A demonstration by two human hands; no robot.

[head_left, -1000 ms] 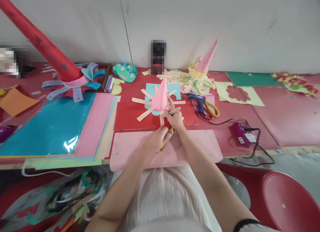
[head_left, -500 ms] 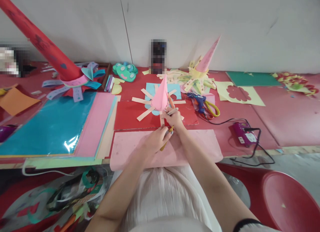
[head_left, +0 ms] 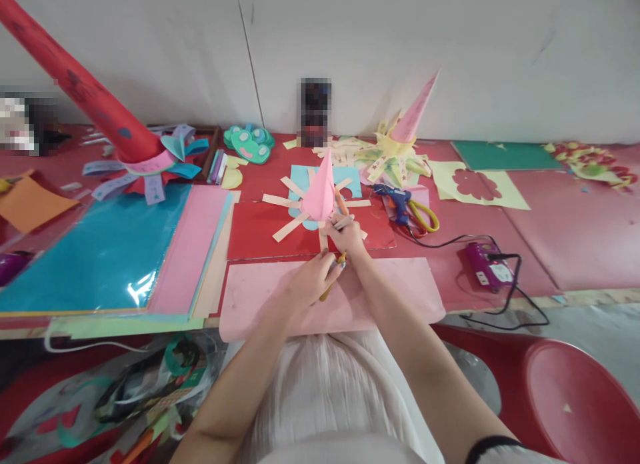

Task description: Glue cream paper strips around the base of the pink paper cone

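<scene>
A pink paper cone (head_left: 320, 192) stands in the middle, with pale paper strips (head_left: 291, 227) spreading out around its base. At its near side my right hand (head_left: 347, 236) is closed, fingers pinched round a slim orange pen-like stick (head_left: 341, 202); its tip is hidden. Closer to me, my left hand (head_left: 313, 277) lies with fingertips on the near strip (head_left: 323, 239). It is closed round a yellow pen-like stick (head_left: 326, 293), which shows on both sides of the thumb. Beneath the cone and strips are a red board (head_left: 255, 234) and light blue paper (head_left: 353, 177).
To the right lie a blue glue gun (head_left: 397, 204), yellow-handled scissors (head_left: 425, 217) and a purple power socket (head_left: 490, 267) with a black cord. Coloured sheets (head_left: 100, 251) and a tall red paper hat (head_left: 95, 104) occupy the left. A pink sheet (head_left: 405, 291) covers the near edge.
The view has shifted very slightly. Both hands stay at the near strip, and nothing else has visibly moved.
</scene>
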